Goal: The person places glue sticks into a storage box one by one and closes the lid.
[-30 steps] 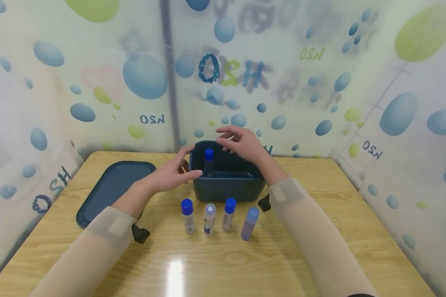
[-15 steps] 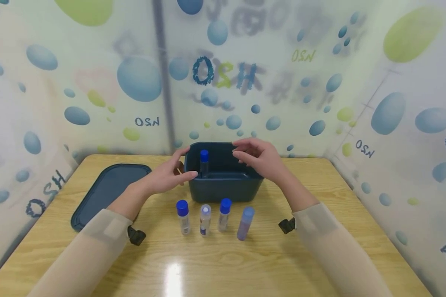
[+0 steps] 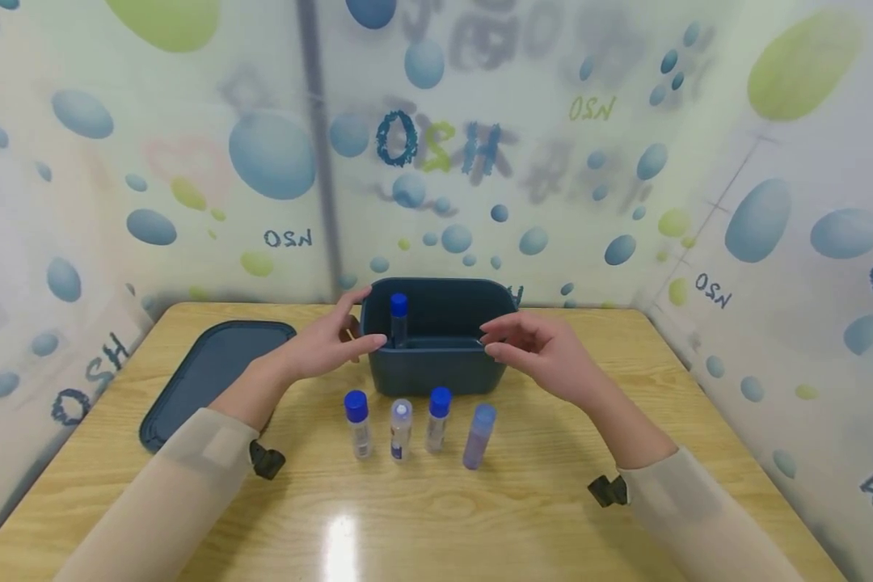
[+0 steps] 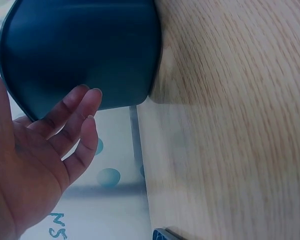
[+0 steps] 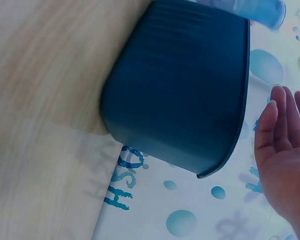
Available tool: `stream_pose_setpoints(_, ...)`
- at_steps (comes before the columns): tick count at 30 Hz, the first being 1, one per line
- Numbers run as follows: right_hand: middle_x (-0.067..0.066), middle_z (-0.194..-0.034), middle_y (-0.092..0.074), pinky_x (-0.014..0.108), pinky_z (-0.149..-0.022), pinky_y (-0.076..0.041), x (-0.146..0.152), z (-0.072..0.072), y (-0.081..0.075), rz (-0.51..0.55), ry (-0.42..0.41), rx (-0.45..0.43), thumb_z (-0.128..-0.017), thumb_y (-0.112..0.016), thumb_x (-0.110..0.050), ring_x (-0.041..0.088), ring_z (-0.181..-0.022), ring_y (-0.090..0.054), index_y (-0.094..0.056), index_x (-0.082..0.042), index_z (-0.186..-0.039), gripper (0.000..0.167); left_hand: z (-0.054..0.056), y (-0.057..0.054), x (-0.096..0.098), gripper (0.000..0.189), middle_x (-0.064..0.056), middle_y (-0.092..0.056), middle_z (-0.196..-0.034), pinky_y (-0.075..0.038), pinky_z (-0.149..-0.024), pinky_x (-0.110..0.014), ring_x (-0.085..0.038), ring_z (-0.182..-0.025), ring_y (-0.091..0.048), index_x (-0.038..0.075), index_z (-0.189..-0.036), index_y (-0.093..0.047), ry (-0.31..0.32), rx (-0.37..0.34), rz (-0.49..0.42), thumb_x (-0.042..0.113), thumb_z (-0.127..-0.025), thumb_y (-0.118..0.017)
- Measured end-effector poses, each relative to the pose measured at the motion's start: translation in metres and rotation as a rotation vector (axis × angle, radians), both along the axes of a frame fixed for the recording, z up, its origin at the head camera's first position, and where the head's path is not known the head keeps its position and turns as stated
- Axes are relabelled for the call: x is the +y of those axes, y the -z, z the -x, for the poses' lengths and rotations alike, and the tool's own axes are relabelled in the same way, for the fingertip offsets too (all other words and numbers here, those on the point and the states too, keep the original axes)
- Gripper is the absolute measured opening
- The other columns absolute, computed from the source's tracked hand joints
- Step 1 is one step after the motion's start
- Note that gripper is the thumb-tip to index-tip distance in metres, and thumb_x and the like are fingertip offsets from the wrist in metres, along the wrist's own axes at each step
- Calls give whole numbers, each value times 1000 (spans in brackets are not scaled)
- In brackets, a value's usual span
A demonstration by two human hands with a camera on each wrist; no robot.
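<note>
A dark blue bin (image 3: 436,372) stands open at the back of the table. One small bottle with a dark blue cap (image 3: 398,305) is upright inside it at the left end. My left hand (image 3: 327,343) touches the bin's left end, its thumb at the front rim and its index finger at the back. In the left wrist view its other fingers (image 4: 72,145) bend loosely beside the bin's wall. My right hand (image 3: 541,352) holds nothing, with relaxed fingers near the bin's front right corner. In the right wrist view a gap separates this hand (image 5: 285,155) from the bin.
Several small bottles stand in front of the bin: two with blue caps (image 3: 356,406), a clear one (image 3: 401,432) with a pale top, and a purplish one (image 3: 478,440) with a light blue cap. A dark blue lid (image 3: 218,372) lies on the table's left side.
My right hand has moved from above the bin rightward and down to its front right corner. The left hand stays at the bin's left end. The view has shifted slightly.
</note>
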State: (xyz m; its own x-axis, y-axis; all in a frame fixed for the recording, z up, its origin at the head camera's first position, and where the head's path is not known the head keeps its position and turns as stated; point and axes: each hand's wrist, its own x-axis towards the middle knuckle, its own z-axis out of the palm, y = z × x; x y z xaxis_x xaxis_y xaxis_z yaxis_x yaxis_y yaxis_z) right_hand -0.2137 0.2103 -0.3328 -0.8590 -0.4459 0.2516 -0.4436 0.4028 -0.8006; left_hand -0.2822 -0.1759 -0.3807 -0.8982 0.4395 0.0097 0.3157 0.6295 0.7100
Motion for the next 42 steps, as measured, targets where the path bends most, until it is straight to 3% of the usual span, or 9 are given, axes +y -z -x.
stream_pose_setpoints(6, 8, -126, -79, 28, -86, -63, 3, -17, 8, -22, -44, -22, -105, -76, -13, 22, -104, -77, -75, -9, -134, 29, -1, -1, 0, 101, -9, -72, -107, -58, -80, -38, -30, -95, -73, 31, -177, -7, -4, -8, -3, 66, -104, -66)
stream_pose_setpoints(10, 7, -124, -78, 27, -78, -60, 4, -26, 15, -55, -90, -28, -104, -77, -13, 15, -95, -73, -76, -13, -132, 29, -1, -1, 0, 101, -10, -72, -105, -58, -79, -39, -33, -96, -73, 32, -177, -6, -5, -15, -5, 66, -104, -66)
stream_pose_setpoints(13, 9, -119, -78, 28, -71, -57, 6, -29, 21, -66, -137, -39, -102, -79, -12, 17, -86, -70, -76, -14, -131, 29, -1, -1, -1, 101, -9, -72, -104, -58, -79, -39, -33, -96, -73, 33, -177, -6, -7, -19, -6, 66, -103, -66)
stream_pose_setpoints(21, 5, -116, -77, 28, -75, -58, 7, -30, 36, -99, -217, -122, -100, -82, -15, 19, -86, -70, -73, -11, -137, 38, -1, -1, -2, 101, -11, -72, -106, -58, -80, -39, -33, -96, -73, 33, -177, -7, -5, -21, -13, 66, -103, -67)
stream_pose_setpoints(29, 14, -99, -74, 26, -70, -56, 6, -32, 44, -67, -255, -181, -101, -80, -10, 19, -78, -67, -71, -8, -131, 32, -2, -3, -1, 101, -10, -72, -106, -58, -81, -39, -35, -98, -73, 33, -177, -7, -6, -28, -17, 66, -103, -67)
stream_pose_setpoints(42, 12, -107, -70, 26, -71, -57, 9, -32, 55, -61, -260, -189, -101, -78, -7, 20, -80, -67, -68, -11, -132, 33, -2, -2, -2, 102, -15, -72, -110, -59, -83, -39, -35, -98, -74, 32, -177, -6, 0, -36, -24, 67, -103, -66)
